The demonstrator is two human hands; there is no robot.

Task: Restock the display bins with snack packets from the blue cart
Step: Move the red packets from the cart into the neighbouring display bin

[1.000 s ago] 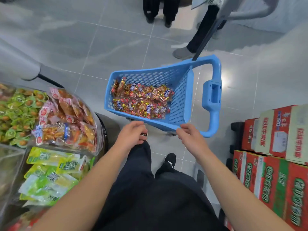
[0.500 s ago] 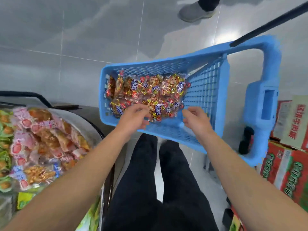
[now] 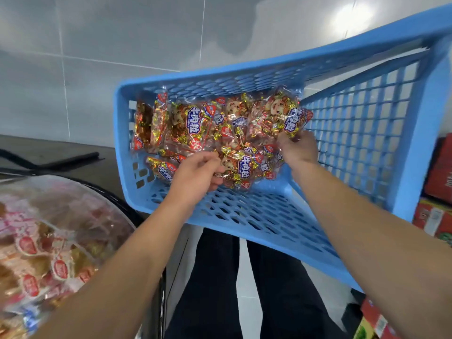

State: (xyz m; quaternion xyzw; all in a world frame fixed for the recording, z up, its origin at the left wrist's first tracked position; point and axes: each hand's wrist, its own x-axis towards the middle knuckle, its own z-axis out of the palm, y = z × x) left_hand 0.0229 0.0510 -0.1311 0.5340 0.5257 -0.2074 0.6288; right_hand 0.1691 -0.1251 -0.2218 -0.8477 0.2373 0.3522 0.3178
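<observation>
The blue cart (image 3: 244, 216) fills the middle of the view, with several red and gold snack packets (image 3: 195, 121) piled against its far wall. My left hand (image 3: 195, 176) is inside the cart with fingers curled round a packet at the front of the pile. My right hand (image 3: 297, 149) pinches the lower edge of a packet (image 3: 283, 116) at the right of the pile. A display bin (image 3: 115, 204) with pink and brown packets under a clear curved cover sits at the lower left.
Red and green cardboard boxes (image 3: 437, 179) are stacked at the right edge behind the cart. Grey tiled floor (image 3: 97, 45) lies beyond. My dark trouser legs (image 3: 212, 289) stand between bin and cart. A black bar (image 3: 73, 159) lies left of the cart.
I have leaned in closer to the cart. Both hands went from its near rim into the pile and now grip packets.
</observation>
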